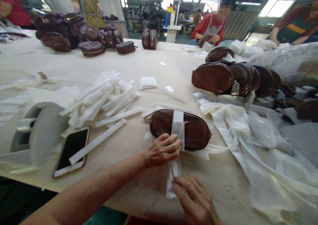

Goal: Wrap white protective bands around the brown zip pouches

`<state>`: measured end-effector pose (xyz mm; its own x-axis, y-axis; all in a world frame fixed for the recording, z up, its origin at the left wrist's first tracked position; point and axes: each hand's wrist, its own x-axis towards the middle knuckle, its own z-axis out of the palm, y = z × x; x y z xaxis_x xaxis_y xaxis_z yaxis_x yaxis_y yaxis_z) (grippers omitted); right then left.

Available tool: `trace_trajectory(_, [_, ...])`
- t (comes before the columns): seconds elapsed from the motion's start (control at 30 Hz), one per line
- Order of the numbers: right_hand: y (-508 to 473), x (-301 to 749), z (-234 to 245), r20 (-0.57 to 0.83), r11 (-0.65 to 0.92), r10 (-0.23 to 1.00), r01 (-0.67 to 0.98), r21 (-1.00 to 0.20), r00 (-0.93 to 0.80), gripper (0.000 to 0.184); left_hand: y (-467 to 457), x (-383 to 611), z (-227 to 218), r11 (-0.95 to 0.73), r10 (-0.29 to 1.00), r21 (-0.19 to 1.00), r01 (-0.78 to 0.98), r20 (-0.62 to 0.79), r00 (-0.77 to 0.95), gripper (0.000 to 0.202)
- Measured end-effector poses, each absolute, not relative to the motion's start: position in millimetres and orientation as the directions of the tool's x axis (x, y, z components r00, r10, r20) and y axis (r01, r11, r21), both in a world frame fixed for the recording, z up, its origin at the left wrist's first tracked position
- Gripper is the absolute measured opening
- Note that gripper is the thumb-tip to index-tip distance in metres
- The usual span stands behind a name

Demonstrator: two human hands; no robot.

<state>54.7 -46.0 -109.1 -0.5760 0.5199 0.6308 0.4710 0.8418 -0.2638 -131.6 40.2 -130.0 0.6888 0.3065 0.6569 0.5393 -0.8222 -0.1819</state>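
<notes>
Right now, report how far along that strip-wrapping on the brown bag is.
Done: a white strip already crosses the top of the brown leather bag. In hand: the left hand presses it against the bag's near side, and the right hand holds its loose end. Left: that end is unfastened, and the row of brown bags at right shows no such strip.

Palms down: left hand (162,150) fingers curled (forearm stretched forward), right hand (195,198) fingers extended, nearer body.

Beige table (154,58): brown purse (196,132) at front, strip pile (104,96), phone (72,150), wrapping sheets (260,142), purse row (236,77).
</notes>
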Motion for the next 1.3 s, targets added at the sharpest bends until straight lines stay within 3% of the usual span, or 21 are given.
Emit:
trace_trajectory(0.23, [-45,59,-100,0.662,0.850,0.489,0.482,-0.213,-0.569,0.031,37,-129,-130,-0.790,0.330,-0.197,0.581,0.662,0.673,0.010])
trace_trajectory(0.43, [-44,59,-80,0.615,0.884,0.424,0.452,-0.121,-0.664,0.031,37,-128,-133,-0.789,0.360,-0.157,0.594,0.666,0.653,0.012])
trace_trajectory(0.67, [-14,64,-57,0.584,0.897,0.434,0.387,-0.212,-0.686,0.029,37,-131,-131,-0.820,0.382,-0.093,0.564,0.645,0.662,0.019])
trace_trajectory(0.8, [26,63,-44,0.630,0.902,0.425,0.363,-0.234,-0.649,0.023,37,-134,-136,-0.834,0.441,0.045,0.551,0.654,0.614,0.023])
trace_trajectory(0.87, [45,61,-43,0.636,0.890,0.452,0.361,-0.278,-0.625,0.022,38,-135,-138,-0.835,0.481,0.141,0.532,0.656,0.581,0.025])
trace_trajectory(0.93, [61,59,-45,0.604,0.846,0.533,0.359,-0.395,-0.592,0.020,38,-134,-139,-0.826,0.530,0.246,0.507,0.644,0.552,0.029])
trace_trajectory(1.1, [77,59,-48,0.363,0.599,0.745,0.324,-0.732,-0.559,0.015,33,-130,-130,-0.758,0.643,0.450,0.472,0.640,0.422,0.052])
trace_trajectory(1.3, [71,59,-29,0.210,0.525,0.732,0.339,-0.781,-0.648,0.017,29,-125,-126,-0.709,0.699,0.500,0.498,0.593,0.399,0.056])
